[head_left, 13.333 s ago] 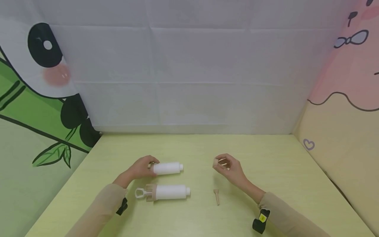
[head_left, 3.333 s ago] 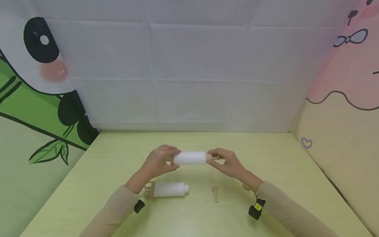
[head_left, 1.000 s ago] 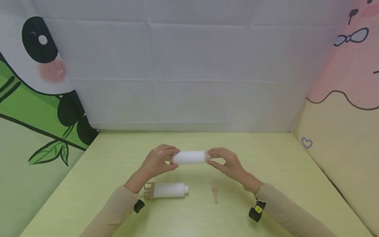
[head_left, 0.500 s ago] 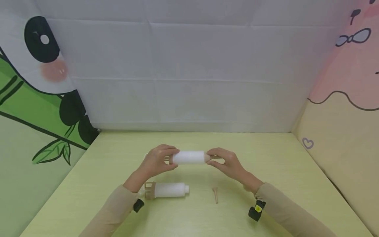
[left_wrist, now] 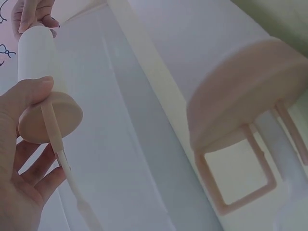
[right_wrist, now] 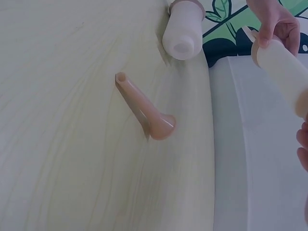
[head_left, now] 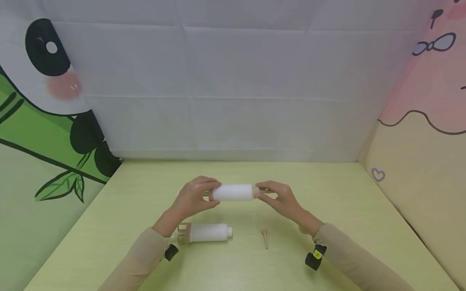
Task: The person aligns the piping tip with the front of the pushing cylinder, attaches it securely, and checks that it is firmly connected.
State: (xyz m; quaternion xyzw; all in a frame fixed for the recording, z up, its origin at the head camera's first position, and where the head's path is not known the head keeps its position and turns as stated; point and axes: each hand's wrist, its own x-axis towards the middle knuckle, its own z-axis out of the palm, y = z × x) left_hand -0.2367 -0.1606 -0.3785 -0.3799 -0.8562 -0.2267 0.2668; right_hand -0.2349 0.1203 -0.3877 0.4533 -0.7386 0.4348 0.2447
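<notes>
Left hand (head_left: 194, 197) and right hand (head_left: 280, 199) each pinch an end of the white plastic cylindrical tube (head_left: 233, 192) above mid-worktop (head_left: 327, 210); risk: a crooked twist could slip it onto the second white tube (head_left: 208, 233) below.

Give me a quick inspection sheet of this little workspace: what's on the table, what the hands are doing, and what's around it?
Surface: pale green wood-grain table, no spills seen.
Job's things: white tube held level above the table; left hand grips its tan plunger end, right hand pinches the other end.
Clutter: second white tube lying on its side with a tan frame end; tan nozzle lying beside it, apart.
Hands: both curled round the held tube's ends.
Cables: nothing seen; a black wrist device on the right sleeve.
Surroundings: white cloth backdrop, panda cartoon panel left, pink cartoon panel right.
</notes>
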